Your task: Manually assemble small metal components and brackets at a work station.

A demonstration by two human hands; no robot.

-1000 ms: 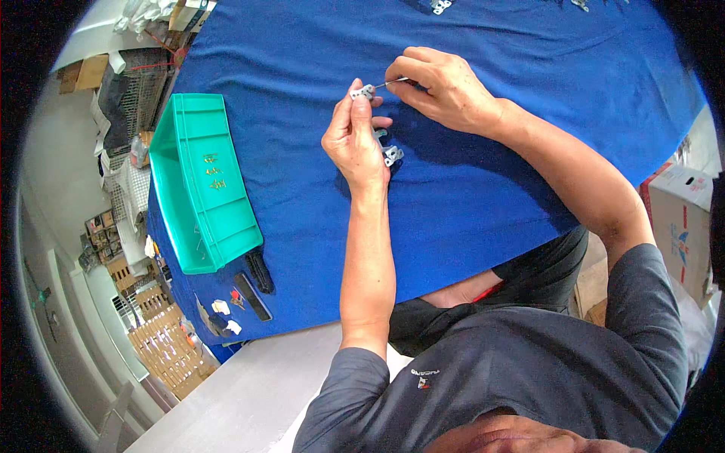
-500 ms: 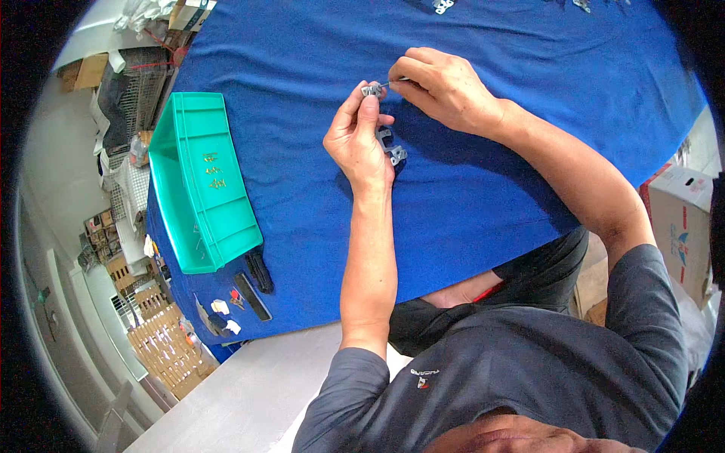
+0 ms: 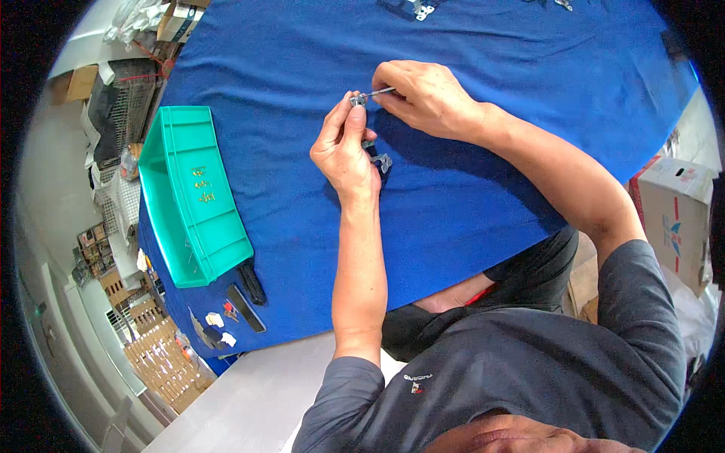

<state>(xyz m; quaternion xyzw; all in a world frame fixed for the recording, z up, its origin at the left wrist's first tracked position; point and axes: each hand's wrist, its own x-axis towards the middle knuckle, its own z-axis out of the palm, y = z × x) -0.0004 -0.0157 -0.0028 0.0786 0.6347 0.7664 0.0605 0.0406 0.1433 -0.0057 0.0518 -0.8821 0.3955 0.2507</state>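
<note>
My left hand [image 3: 346, 155] is closed, pinching a small grey metal fitting [image 3: 358, 100] between thumb and fingertips above the blue cloth. Below its fingers juts another grey metal piece [image 3: 383, 162]; whether the two are joined is hidden by the palm. My right hand [image 3: 434, 97] is closed around a thin metal rod [image 3: 379, 91], like a screwdriver shaft, whose tip meets the fitting from the right. Any handle is concealed inside the fist.
A green plastic bin [image 3: 219, 226] stands at the left, with small brass-coloured pieces [image 3: 202, 185] on its inner wall. Near it lie a black strip [image 3: 247, 308] and white scraps [image 3: 215, 319]. More metal parts [image 3: 423, 11] rest at the far edge. A carton [image 3: 676, 215] stands right.
The whole view has shifted slightly. More of the rod shows between my hands, and its tip now meets the fitting more plainly. Both hands keep their hold.
</note>
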